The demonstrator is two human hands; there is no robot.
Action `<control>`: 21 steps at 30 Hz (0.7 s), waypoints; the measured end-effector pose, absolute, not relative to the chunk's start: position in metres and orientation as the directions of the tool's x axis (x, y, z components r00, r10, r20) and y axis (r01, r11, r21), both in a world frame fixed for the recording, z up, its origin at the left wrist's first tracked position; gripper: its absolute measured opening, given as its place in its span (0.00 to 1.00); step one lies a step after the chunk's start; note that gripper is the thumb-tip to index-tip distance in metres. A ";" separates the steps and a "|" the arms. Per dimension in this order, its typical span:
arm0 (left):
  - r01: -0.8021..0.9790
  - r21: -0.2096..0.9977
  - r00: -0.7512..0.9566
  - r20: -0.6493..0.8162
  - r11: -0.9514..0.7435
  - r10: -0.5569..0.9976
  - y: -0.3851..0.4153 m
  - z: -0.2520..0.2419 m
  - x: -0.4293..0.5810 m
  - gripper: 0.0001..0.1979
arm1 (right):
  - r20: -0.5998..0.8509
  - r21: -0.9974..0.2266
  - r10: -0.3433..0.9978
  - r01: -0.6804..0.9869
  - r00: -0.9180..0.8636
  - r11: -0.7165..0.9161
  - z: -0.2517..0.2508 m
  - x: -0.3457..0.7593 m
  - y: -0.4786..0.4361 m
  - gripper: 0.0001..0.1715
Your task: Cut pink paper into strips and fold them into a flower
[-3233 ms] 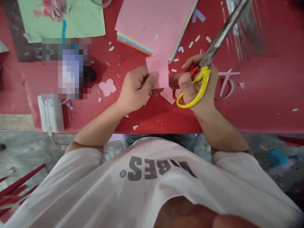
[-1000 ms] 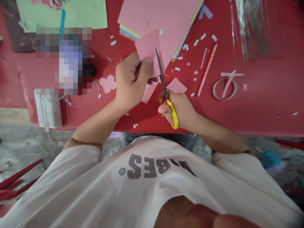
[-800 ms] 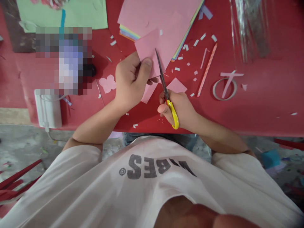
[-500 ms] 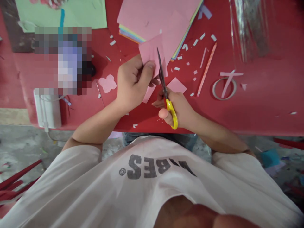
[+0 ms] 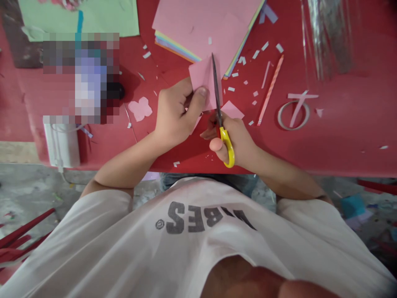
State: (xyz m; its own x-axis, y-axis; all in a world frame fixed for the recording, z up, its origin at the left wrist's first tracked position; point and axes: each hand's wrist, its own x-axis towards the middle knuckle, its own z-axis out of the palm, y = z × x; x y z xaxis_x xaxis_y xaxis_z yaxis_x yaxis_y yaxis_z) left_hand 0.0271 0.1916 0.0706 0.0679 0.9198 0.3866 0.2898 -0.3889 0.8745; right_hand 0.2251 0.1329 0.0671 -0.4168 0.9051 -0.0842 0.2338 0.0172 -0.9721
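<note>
Left hand [image 5: 175, 114] is pinching a pink paper piece [image 5: 204, 80] between thumb and fingers, while the right hand [image 5: 232, 138] is gripping yellow-handled scissors [image 5: 218, 95], blades standing against the paper. Above the hands, a stack of coloured paper [image 5: 198, 29] is lying on the red table [image 5: 341, 153], a pink paper flower [image 5: 140, 108] just left of the left hand.

A red table [image 5: 347, 155] spans the view above a scuffed floor [image 5: 27, 186], probably bare concrete, strewn with coloured scraps [image 5: 352, 206].
</note>
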 end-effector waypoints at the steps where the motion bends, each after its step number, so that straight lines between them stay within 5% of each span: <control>1: 0.273 0.877 0.076 0.390 -0.396 0.918 0.192 0.070 0.027 0.30 | -0.081 -0.968 0.907 0.250 -0.414 0.028 0.067 0.225 0.133 0.55; 7: 0.160 0.901 0.109 0.391 -0.404 0.914 0.196 0.062 0.028 0.28 | -0.087 -0.921 0.926 0.385 -0.368 0.066 0.069 0.224 0.132 0.62; 15: 0.125 0.925 0.120 0.346 -0.360 0.931 0.201 0.059 0.027 0.30 | -0.125 -0.956 0.921 0.293 -0.369 -0.012 0.067 0.227 0.135 0.45; 21: 0.037 0.962 0.105 0.266 -0.271 0.958 0.204 0.058 0.030 0.29 | -0.211 -0.962 0.905 0.243 -0.369 -0.125 0.066 0.229 0.137 0.46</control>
